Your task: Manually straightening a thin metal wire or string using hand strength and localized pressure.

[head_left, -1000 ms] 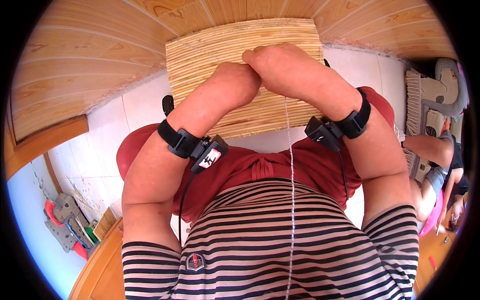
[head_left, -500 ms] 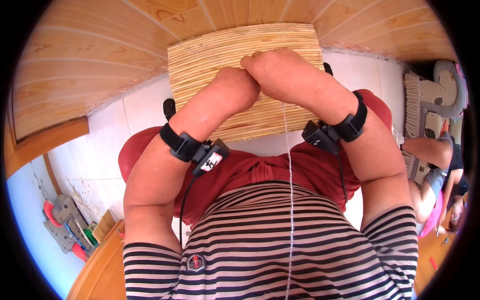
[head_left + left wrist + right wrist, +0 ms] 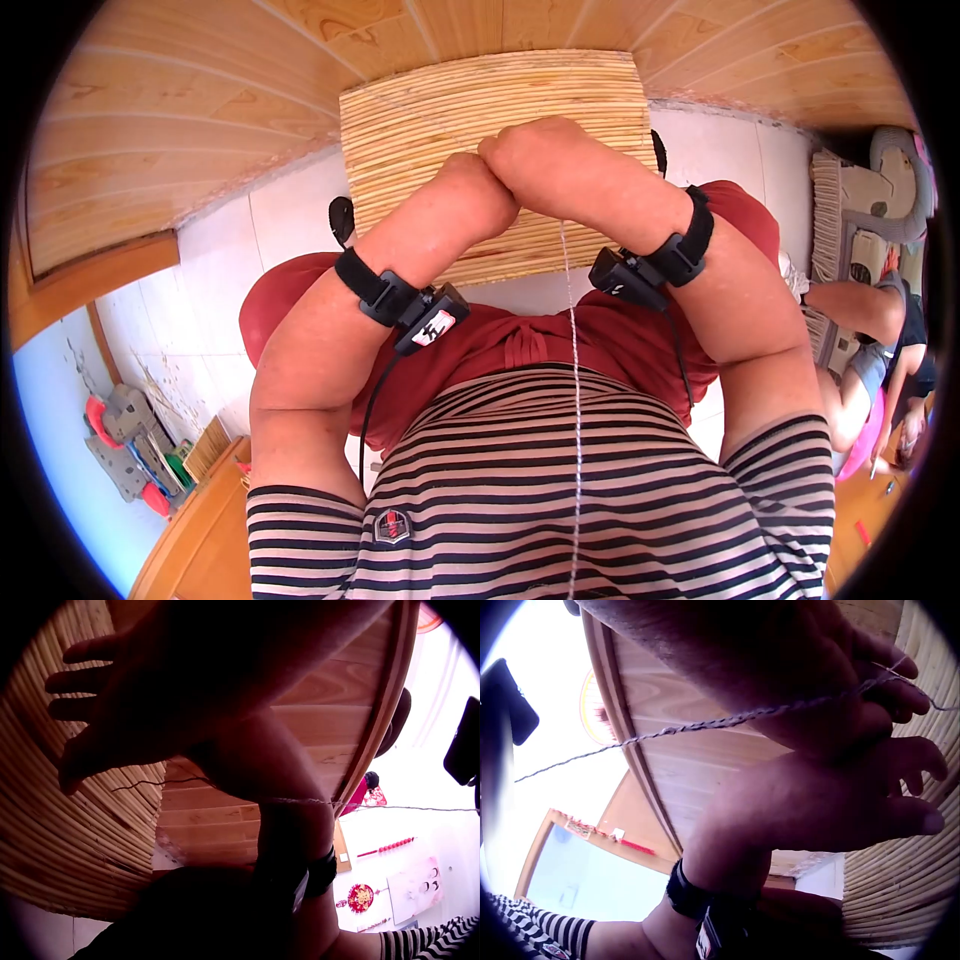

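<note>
The left hand, fingers straight and slightly spread, touches the right hand. A twisted cord runs from beneath the right hand; whether that hand pinches it, I cannot tell. Below both 2 hands lies a reed mat.

You're in black-and-pale stripes over dark red, working on straw yellow.
Your striped shirt has a black, red and grey badge; trousers plain dark red. Reed mat: straw yellow, fine parallel ribs, browner streaks. Twisted cord: whitish with dark flecks, spiral. Wrist straps black; your left camera black, white label. Wall panelling: orange-tan woodgrain, pale lines. Floor tiles off-white.
</note>
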A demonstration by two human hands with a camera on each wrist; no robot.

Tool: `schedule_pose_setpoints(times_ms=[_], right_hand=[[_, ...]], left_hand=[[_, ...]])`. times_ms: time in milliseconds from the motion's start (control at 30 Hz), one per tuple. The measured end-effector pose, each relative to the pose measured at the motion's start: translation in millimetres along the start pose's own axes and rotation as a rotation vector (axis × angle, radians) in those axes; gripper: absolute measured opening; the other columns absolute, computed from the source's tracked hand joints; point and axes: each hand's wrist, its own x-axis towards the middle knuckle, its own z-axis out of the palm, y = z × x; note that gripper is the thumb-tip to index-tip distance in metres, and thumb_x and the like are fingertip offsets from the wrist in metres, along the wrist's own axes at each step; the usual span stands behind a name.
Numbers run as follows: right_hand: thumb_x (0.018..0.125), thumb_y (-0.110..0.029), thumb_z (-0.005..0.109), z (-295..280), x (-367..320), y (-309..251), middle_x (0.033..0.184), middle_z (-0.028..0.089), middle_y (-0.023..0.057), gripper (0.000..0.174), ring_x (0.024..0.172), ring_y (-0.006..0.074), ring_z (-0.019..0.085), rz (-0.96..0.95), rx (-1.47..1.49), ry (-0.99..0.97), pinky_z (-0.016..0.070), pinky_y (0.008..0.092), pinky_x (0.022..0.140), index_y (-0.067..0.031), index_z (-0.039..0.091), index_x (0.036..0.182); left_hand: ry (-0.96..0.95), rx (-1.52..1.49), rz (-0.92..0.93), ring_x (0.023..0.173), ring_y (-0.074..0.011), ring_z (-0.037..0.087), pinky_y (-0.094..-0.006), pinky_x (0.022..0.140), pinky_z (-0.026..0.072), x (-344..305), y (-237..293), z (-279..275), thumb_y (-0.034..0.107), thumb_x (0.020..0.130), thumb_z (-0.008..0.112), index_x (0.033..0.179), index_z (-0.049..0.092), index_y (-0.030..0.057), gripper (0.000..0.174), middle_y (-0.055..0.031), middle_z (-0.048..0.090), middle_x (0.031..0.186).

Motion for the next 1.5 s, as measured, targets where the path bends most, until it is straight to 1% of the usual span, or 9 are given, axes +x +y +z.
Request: schedule_pose_setpoints(times_ms=[533,667,733,867,933,1033,1167,1233,1500], right_hand=[[0.081,-0.003,0.052,-22.7,-3.6,23.4,0.083,0.063,0.0182,0.013,0.079,0.0373,0.061,-0.029,0.264,0.601,0.0478,0.044,0.068,0.0,0.056,0.094],[0.083,-0.008,0.055,-34.4,-10.9,23.9,0.081,0.065,0.0194,0.015,0.078,0.0355,0.064,0.054,0.435,0.708,0.051,0.0433,0.069,-0.0023,0.06,0.096],[0.084,-0.007,0.053,-35.0,-9.3,23.5,0.077,0.064,0.0174,0.014,0.072,0.032,0.065,0.03,0.514,0.752,0.0515,0.0409,0.066,-0.0022,0.059,0.095],[0.083,-0.007,0.051,-46.8,-17.2,13.2,0.068,0.059,0.0073,0.013,0.06,0.0162,0.058,-0.114,1.068,0.604,0.0483,0.0292,0.055,-0.0002,0.058,0.092],[0.083,-0.007,0.051,-53.9,-24.7,11.6,0.068,0.057,0.0048,0.013,0.059,0.012,0.056,-0.171,1.234,0.531,0.0468,0.0259,0.054,0.0005,0.058,0.09],[0.084,-0.01,0.048,-52.7,-26.6,18.3,0.068,0.055,0.0094,0.016,0.052,0.0137,0.05,-0.504,1.56,0.312,0.0468,0.026,0.054,0.0039,0.055,0.088],[0.084,-0.01,0.048,-57.0,-26.4,11.6,0.069,0.056,0.0094,0.016,0.054,0.0143,0.052,-0.448,1.571,0.304,0.0461,0.027,0.054,0.0036,0.055,0.088],[0.081,-0.007,0.05,-49.9,-20.3,13.6,0.072,0.059,0.0075,0.015,0.06,0.0128,0.057,-0.357,1.413,0.414,0.0473,0.0253,0.055,0.0022,0.058,0.089],[0.083,-0.008,0.054,-42.6,-12.5,10.0,0.076,0.061,0.0064,0.015,0.065,0.0125,0.06,-0.29,1.498,0.404,0.0509,0.0253,0.063,0.0014,0.061,0.093]], left_hand=[[0.236,-0.079,-0.22,0.083,-0.0366,0.064,-0.0457,0.072,0.0503,-13.4,-11.9,-68.6,0.03,0.089,0.05,0.094,0.068,0.005,0.031,-0.0185,0.067,0.088],[0.599,-0.155,-0.239,0.08,-0.0331,0.066,-0.042,0.072,0.0515,-7.0,-31.0,-74.0,0.026,0.092,0.047,0.106,0.064,0.0033,0.031,-0.0176,0.068,0.091],[0.926,-0.662,-0.121,0.072,-0.022,0.066,-0.0325,0.063,0.0516,-1.1,-40.1,-74.7,0.031,0.095,0.048,0.105,0.063,0.0026,0.034,-0.0113,0.068,0.082],[0.941,-0.987,-0.003,0.075,-0.0169,0.066,-0.0256,0.068,0.0533,-25.3,-11.2,-92.5,0.038,0.093,0.057,0.129,0.049,0.0117,0.045,-0.0077,0.066,0.097],[0.402,-1.538,0.434,0.069,-0.0151,0.065,-0.0231,0.062,0.0517,-33.9,-8.8,-94.5,0.038,0.094,0.055,0.126,0.048,0.0016,0.049,-0.0088,0.064,0.095],[0.465,-1.548,0.362,0.067,-0.0143,0.064,-0.0228,0.06,0.0506,-50.1,9.8,-100.7,0.037,0.096,0.053,0.124,0.047,-0.0003,0.047,-0.0085,0.063,0.092],[0.512,-1.542,0.304,0.068,-0.0148,0.063,-0.0251,0.061,0.0506,-42.9,6.6,-93.9,0.033,0.096,0.053,0.12,0.051,0.0013,0.04,-0.0094,0.064,0.091],[0.605,-1.411,0.109,0.067,-0.021,0.066,-0.0313,0.058,0.0507,-31.1,5.9,-91.4,0.029,0.093,0.052,0.091,0.063,0.0051,0.026,-0.011,0.064,0.07],[0.686,-0.989,0.017,0.069,-0.0122,0.061,-0.024,0.06,0.0481,-42.2,-4.2,-97.1,0.027,0.095,0.053,0.11,0.058,0.0022,0.03,-0.0066,0.063,0.084]])
